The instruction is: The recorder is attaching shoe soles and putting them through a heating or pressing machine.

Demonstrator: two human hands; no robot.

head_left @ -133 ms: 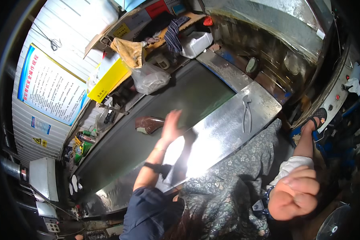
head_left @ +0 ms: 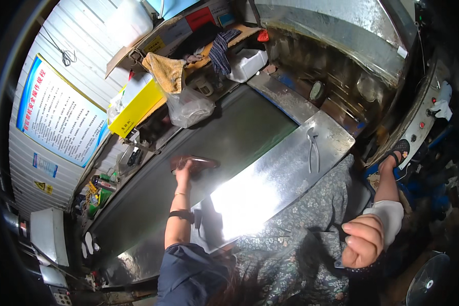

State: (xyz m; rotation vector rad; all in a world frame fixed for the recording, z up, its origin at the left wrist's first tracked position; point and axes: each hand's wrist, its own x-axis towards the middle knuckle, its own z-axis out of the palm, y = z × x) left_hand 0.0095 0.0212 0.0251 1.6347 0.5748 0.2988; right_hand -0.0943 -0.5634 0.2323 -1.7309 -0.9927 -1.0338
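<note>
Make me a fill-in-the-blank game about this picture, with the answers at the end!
1. A hand, the person's ____ one, touches the brown shoe.
2. In the picture, the pliers lie to the ____ of the shoe.
3. The long box beside the plastic bag is coloured ____.

Missing words: left; right; yellow.

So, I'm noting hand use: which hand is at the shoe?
The left hand, over one end of the brown shoe; the right hand is curled, well apart from it.
</note>
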